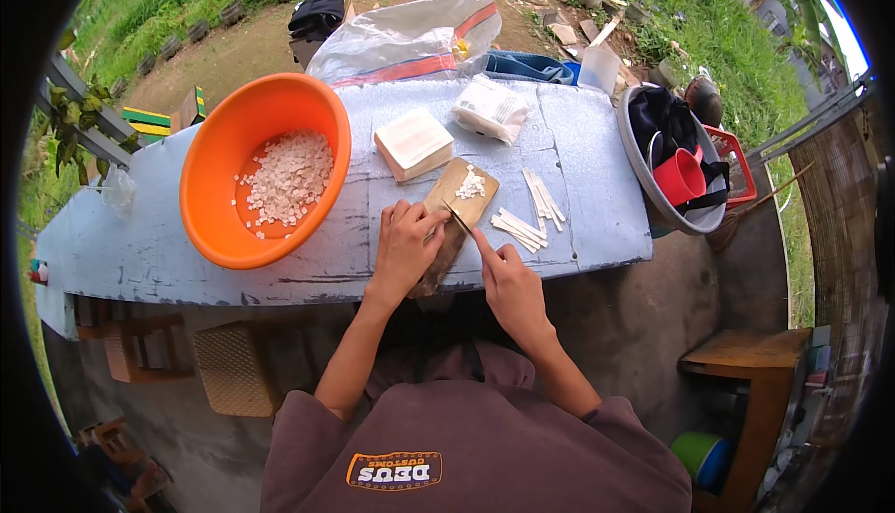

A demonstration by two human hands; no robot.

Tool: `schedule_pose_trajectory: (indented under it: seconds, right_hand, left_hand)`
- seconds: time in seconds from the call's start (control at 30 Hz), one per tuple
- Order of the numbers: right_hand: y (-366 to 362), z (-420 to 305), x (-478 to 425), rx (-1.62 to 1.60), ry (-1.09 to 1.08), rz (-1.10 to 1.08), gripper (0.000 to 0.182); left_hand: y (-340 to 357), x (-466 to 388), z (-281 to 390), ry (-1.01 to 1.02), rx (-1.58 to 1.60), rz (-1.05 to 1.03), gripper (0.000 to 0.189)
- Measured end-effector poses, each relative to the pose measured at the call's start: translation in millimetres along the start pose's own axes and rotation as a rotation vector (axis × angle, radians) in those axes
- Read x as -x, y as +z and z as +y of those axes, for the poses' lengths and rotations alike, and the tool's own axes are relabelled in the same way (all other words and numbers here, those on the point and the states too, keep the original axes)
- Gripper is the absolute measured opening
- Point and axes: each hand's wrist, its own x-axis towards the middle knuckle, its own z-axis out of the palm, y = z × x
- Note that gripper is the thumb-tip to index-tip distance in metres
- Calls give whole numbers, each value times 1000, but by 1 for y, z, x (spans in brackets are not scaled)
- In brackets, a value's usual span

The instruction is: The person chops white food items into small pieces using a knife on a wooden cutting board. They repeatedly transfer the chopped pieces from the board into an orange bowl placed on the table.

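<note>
My right hand [514, 289] grips a knife [458, 217], index finger along its back, with the thin blade slanting over a wooden cutting board [482, 188]. Beside the blade, my left hand [409, 244] rests on the board with its fingers bunched around a pale strip, mostly hidden under them. Small white cut squares [470, 183] lie in a pile at the board's far end. To the right are two loose groups of white strips, one nearer [519, 230] and one farther [543, 198]. A stack of pale square sheets [414, 144] sits just beyond the board.
An orange plastic basin [203, 198] holding many white squares [290, 177] stands left. A white plastic-wrapped packet [491, 109] lies at the back of the metal-covered table [314, 279]. Right is a grey basin [633, 163] with a red mug [679, 176]. A woven stool [234, 370] is below left.
</note>
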Motion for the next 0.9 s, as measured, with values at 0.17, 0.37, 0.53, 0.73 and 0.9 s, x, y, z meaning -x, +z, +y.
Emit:
schedule_pose_trajectory:
  seconds: [0.17, 0.37, 0.53, 0.73, 0.9]
  right_hand:
    - [14, 0, 1, 57, -21, 12, 60]
    - [20, -6, -24, 37, -36, 25, 60]
    - [8, -6, -8, 29, -5, -20, 59]
    - [12, -9, 3, 9, -10, -23, 58]
    - [26, -13, -23, 16, -40, 12, 58]
  left_hand:
    - [-1, 3, -7, 30, -2, -55, 21]
    - [-10, 4, -5, 10, 2, -79, 21]
    - [-9, 6, -5, 22, 2, -54, 21]
    - [-10, 6, -4, -6, 16, -57, 17]
    - [-11, 7, -6, 2, -21, -63, 18]
